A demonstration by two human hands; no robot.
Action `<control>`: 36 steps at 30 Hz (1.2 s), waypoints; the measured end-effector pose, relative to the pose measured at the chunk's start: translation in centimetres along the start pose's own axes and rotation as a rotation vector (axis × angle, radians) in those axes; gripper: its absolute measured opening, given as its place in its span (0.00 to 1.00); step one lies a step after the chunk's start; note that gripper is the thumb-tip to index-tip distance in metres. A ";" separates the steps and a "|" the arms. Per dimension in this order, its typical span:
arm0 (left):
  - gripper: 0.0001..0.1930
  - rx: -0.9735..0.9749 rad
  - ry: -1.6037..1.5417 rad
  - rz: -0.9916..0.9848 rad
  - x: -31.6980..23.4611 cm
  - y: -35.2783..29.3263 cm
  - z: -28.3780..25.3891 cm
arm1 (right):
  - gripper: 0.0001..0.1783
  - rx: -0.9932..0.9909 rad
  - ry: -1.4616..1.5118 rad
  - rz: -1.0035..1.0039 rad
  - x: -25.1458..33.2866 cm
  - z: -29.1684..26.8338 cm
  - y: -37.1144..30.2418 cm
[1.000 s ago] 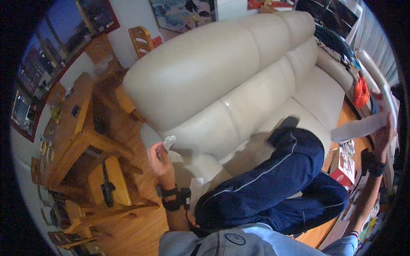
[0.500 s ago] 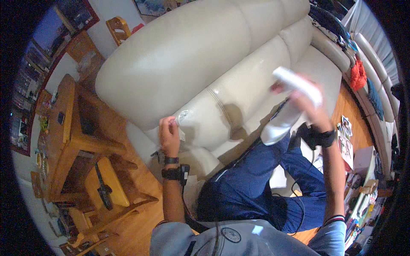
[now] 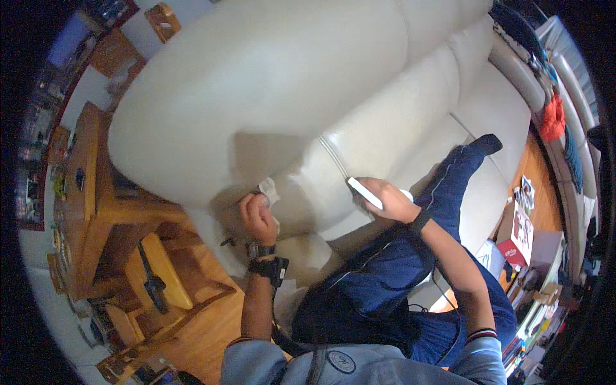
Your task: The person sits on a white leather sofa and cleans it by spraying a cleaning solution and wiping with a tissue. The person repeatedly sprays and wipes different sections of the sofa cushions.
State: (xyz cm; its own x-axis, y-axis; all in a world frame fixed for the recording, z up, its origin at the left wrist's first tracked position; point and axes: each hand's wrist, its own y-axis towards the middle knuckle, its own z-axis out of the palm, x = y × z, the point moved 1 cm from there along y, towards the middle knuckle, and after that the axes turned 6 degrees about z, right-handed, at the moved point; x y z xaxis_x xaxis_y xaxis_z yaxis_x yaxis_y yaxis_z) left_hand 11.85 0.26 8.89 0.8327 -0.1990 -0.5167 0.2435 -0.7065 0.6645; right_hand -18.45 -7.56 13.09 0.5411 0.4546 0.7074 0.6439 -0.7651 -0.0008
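Observation:
Over the near-left part of the beige sofa (image 3: 269,83), my left hand (image 3: 258,217) has its fingers curled round a crumpled, pale tissue-like piece (image 3: 268,190). The piece sticks out above the fingers, close to the sofa seat. My right hand (image 3: 393,200) is closed on a white object with a straight, bar-like edge (image 3: 366,194). Its kind cannot be made out, because my fingers cover most of it. This hand is over my leg in dark blue trousers (image 3: 391,256), at the sofa's front.
At the left stand a wooden table (image 3: 96,173) and a wooden chair (image 3: 160,276) with a dark strap-like thing on it. Books and papers (image 3: 539,301) are piled at the right, beside a red-and-white box (image 3: 516,240). An orange cloth (image 3: 552,119) hangs on the far-right sofa. A black cable (image 3: 443,292) runs by my legs.
My right hand has come down and left with the white object. My left hand has shifted slightly downward, keeping the pale piece. My raised leg has stretched out toward the far right.

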 end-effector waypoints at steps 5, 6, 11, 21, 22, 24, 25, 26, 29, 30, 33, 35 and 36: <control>0.11 0.044 0.021 0.013 -0.4 -0.1 -0.3 | 0.21 -0.086 0.057 0.012 -0.8 1.8 0.7; 0.11 0.066 0.055 0.057 -0.4 0.0 -0.3 | 0.20 -0.116 0.055 0.007 -0.6 2.1 0.8; 0.10 0.094 0.070 0.066 -0.3 -0.1 -0.3 | 0.19 -0.151 0.048 -0.006 0.0 3.1 0.3; 0.10 0.005 0.143 0.138 1.5 -1.2 1.6 | 0.15 -0.005 0.033 -0.104 -0.3 3.0 0.5; 0.11 -0.017 0.146 0.159 1.7 -1.1 1.8 | 0.15 0.014 0.021 -0.065 -0.2 2.6 0.5; 0.12 -0.031 0.208 0.193 2.3 -1.2 2.2 | 0.14 0.050 -0.025 0.024 0.0 1.4 0.5; 0.11 -0.020 0.224 0.199 2.6 -1.3 2.4 | 0.15 0.048 -0.038 0.008 0.3 0.8 0.5; 0.11 -0.013 0.232 0.189 2.8 -1.5 2.6 | 0.15 0.049 -0.070 0.008 0.5 0.2 0.5; 0.12 0.002 0.208 0.131 3.4 -1.7 3.4 | 0.17 0.035 -0.204 -0.029 0.8 -1.2 0.5; 0.13 -0.012 0.188 0.162 3.4 -1.9 3.4 | 0.17 0.034 -0.249 -0.042 0.9 -1.4 0.3; 0.14 -0.005 0.119 0.173 3.7 -2.1 3.6 | 0.13 0.070 -0.417 -0.100 0.3 -1.1 0.5; 0.13 0.050 0.133 0.117 3.8 -2.5 3.4 | 0.12 0.129 -0.454 -0.063 -0.4 0.6 0.8; 0.13 0.090 0.168 0.105 3.8 -2.6 3.2 | 0.12 0.070 -0.454 -0.141 -0.8 1.2 0.6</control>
State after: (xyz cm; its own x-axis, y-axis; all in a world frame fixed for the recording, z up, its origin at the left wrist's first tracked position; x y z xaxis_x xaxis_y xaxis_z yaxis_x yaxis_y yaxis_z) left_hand 12.78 -0.85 3.48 0.9243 -0.1638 -0.3448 0.1119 -0.7472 0.6551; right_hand -17.84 -7.89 11.68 0.6177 0.7167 0.3238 0.7542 -0.6564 0.0142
